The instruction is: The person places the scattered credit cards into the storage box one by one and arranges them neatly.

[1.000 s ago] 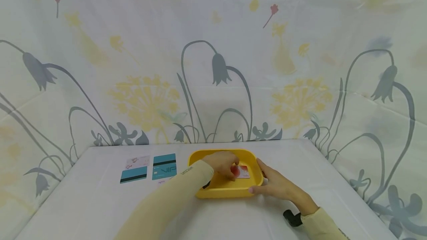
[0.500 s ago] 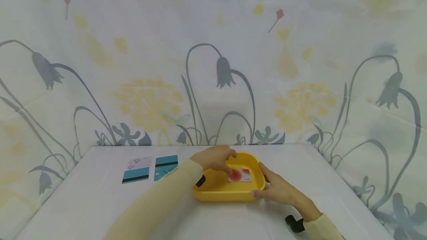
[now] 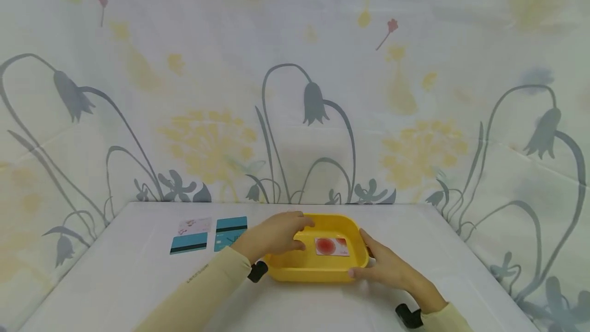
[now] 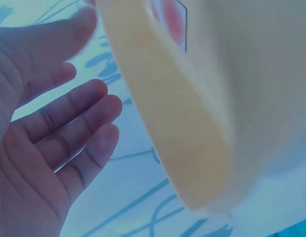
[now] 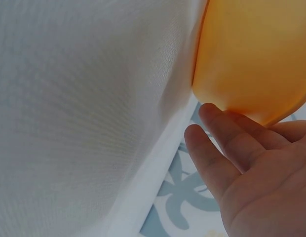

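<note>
A yellow plastic tray [image 3: 313, 274] sits on the white table, with a white card [image 3: 332, 247] bearing a red circle lying flat in it. My left hand [image 3: 276, 234] hovers over the tray's left end, fingers spread and holding nothing. The left wrist view shows that palm beside the tray wall [image 4: 168, 128], its fingers apart from it. At the tray's right end, my right hand [image 3: 387, 265] rests against it, thumb at the front corner and fingers along the side. In the right wrist view these straight fingers touch the outer wall [image 5: 251, 59].
Left of the tray lie several cards: a pink-and-white card [image 3: 194, 226], a blue card with a dark stripe [image 3: 189, 243] and teal cards [image 3: 231, 223], partly behind my left arm. A flower-printed curtain [image 3: 295, 142] rises at the table's back edge.
My left hand has drawn back to the left, away from the red-and-white card, which now shows in full. My right hand has stayed at the tray's right end.
</note>
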Available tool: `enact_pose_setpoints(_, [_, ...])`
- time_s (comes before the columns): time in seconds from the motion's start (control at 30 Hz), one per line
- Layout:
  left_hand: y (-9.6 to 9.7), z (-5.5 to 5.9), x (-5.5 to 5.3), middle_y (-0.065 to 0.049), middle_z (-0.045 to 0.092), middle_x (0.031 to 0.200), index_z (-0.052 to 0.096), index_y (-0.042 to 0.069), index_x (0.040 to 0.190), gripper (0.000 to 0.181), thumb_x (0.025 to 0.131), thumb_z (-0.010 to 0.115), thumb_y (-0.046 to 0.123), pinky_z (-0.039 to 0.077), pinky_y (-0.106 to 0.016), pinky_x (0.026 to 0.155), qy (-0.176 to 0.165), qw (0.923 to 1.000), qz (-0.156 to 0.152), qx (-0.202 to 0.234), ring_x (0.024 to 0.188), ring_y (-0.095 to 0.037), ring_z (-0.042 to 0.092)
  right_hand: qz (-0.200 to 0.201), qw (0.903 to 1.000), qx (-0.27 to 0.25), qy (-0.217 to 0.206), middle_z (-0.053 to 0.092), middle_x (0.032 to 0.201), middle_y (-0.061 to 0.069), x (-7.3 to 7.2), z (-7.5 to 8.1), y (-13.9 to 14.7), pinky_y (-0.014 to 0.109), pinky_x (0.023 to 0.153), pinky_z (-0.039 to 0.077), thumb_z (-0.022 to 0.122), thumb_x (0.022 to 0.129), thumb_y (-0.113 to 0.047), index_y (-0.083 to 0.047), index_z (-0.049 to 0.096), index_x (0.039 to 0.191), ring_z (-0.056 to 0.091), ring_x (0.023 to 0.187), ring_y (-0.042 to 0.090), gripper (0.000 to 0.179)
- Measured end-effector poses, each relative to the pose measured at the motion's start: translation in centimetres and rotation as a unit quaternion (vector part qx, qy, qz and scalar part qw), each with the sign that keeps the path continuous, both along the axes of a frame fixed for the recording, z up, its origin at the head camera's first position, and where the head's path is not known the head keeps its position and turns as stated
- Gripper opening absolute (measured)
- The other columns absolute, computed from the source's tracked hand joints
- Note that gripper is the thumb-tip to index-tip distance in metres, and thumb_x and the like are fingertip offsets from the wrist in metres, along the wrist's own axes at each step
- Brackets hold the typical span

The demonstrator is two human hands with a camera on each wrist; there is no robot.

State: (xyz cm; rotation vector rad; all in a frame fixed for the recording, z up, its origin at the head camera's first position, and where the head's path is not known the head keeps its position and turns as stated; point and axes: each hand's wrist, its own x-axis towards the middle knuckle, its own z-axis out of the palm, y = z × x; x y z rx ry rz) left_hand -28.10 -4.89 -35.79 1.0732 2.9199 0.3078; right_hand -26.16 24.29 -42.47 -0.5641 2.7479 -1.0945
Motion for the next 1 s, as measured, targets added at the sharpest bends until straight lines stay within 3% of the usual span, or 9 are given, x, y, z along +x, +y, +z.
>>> enact_pose_setpoints(0.17, [-1.5, -0.7, 1.6, 0.003, 0.058, 0.121, 0.057, 0.018, 0.129, 0.048, 0.085, 0.073, 0.028, 0.047, -0.029, 0.092, -0.011, 0.9988, 0.006, 0.047, 0.103, -0.013, 0.057, 0.000, 1.0000, -0.001, 0.003, 0.031, 0.149, 0.024, 0.1, 0.0, 0.0, 0.053, 0.106, 0.030, 0.077, 0.076, -0.044, 0.005, 0.013, 0.150, 0.045, 0.127, 0.033, 0.109])
enact_pose_setpoints(0.33, [-3.0, -1.7, 2.9, 0.005, 0.058, 0.116, 0.058, 0.019, 0.127, 0.045, 0.086, 0.072, 0.031, 0.048, -0.030, 0.090, -0.030, 0.9954, 0.015, 0.090, 0.102, -0.013, 0.057, 0.003, 1.0000, 0.001, 0.005, 0.031, 0.149, 0.023, 0.1, -0.1, 0.1, 0.053, 0.106, 0.031, 0.077, 0.077, -0.044, 0.005, 0.013, 0.150, 0.046, 0.126, 0.032, 0.108])
enact_pose_setpoints(0.6, [-5.3, -2.8, 3.8, 0.004, 0.057, 0.114, 0.058, 0.016, 0.127, 0.043, 0.088, 0.070, 0.029, 0.047, -0.036, 0.093, -0.012, 0.9886, 0.036, 0.146, 0.102, -0.017, 0.054, 0.007, 0.9999, -0.001, 0.009, 0.033, 0.148, 0.023, 0.0, -0.2, 0.1, 0.054, 0.105, 0.031, 0.076, 0.077, -0.044, 0.004, 0.013, 0.150, 0.045, 0.127, 0.032, 0.107])
enact_pose_setpoints(0.83, [-7.7, -3.2, 4.3, 0.001, 0.058, 0.108, 0.059, 0.011, 0.123, 0.038, 0.088, 0.070, 0.019, 0.048, -0.037, 0.090, 0.032, 0.9811, 0.027, 0.189, 0.098, -0.018, 0.054, 0.006, 0.9999, 0.005, 0.012, 0.034, 0.148, 0.023, 0.0, -0.2, 0.1, 0.053, 0.106, 0.031, 0.076, 0.077, -0.045, 0.004, 0.013, 0.150, 0.044, 0.128, 0.033, 0.108])
enact_pose_setpoints(1.0, [-9.3, -3.4, 4.7, 0.002, 0.058, 0.110, 0.060, 0.013, 0.124, 0.039, 0.087, 0.070, 0.018, 0.049, -0.036, 0.090, 0.029, 0.9778, 0.054, 0.200, 0.100, -0.015, 0.056, 0.003, 0.9999, 0.010, 0.009, 0.035, 0.147, 0.023, 0.0, -0.2, 0.0, 0.054, 0.105, 0.031, 0.075, 0.077, -0.046, 0.004, 0.013, 0.150, 0.047, 0.126, 0.032, 0.108])
